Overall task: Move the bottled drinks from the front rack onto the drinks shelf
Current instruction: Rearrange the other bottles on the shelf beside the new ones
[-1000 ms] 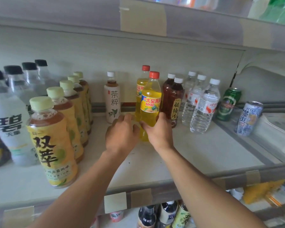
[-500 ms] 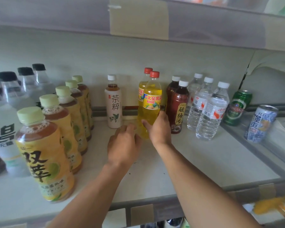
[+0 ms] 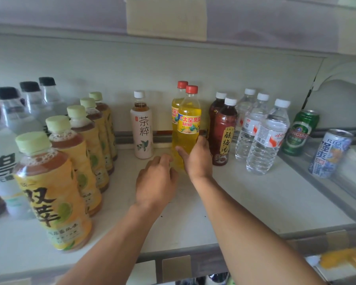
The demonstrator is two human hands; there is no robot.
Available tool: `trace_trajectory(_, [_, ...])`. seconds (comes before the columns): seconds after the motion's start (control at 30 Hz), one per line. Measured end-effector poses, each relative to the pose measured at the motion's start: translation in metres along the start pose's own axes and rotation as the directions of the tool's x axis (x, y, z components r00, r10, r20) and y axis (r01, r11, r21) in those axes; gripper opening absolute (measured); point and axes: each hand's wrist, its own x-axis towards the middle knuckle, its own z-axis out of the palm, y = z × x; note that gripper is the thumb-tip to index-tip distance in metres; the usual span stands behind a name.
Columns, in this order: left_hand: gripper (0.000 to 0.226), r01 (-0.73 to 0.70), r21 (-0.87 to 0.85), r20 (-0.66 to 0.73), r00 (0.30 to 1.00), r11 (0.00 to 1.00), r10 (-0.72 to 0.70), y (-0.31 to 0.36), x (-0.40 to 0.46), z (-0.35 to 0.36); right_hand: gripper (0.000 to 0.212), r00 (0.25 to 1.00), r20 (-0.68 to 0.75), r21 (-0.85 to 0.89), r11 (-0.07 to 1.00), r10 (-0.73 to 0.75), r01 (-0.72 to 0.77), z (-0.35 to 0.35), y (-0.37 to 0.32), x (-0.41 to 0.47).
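A yellow Dayao bottle (image 3: 188, 128) with a red cap stands on the white drinks shelf (image 3: 245, 200), just in front of a second yellow bottle (image 3: 178, 99). My right hand (image 3: 197, 159) grips its lower half, thumb on the left side, fingers wrapped round the right. My left hand (image 3: 155, 182) hovers just left of the bottle's base with loosely curled fingers and holds nothing; its fingertips are near or touching the bottle.
A white tea bottle (image 3: 142, 130) stands left of the yellow pair, two dark plum drinks (image 3: 222, 132) and water bottles (image 3: 265, 138) to the right, then two cans (image 3: 300, 132). Rows of yellow-label tea bottles (image 3: 49, 192) fill the left side.
My right hand has slid the yellow bottle back against the second yellow one. My left hand has dropped away from the bottle. The camera has moved closer to the shelf.
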Motion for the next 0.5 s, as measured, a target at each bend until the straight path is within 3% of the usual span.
trace_trajectory(0.23, [0.029,0.016,-0.005,0.005,1.000,1.000,-0.016,-0.0012,0.0005,0.0020,0.059,0.998,-0.057,0.033,0.999,0.001,0.001,-0.0029,0.0024,-0.0035])
trace_trajectory(0.5, [0.028,0.024,-0.012,0.009,1.000,1.000,-0.024,-0.0014,0.0020,0.0028,0.059,1.000,-0.025,0.011,1.000,-0.008,0.009,-0.0027,0.0031,0.0002])
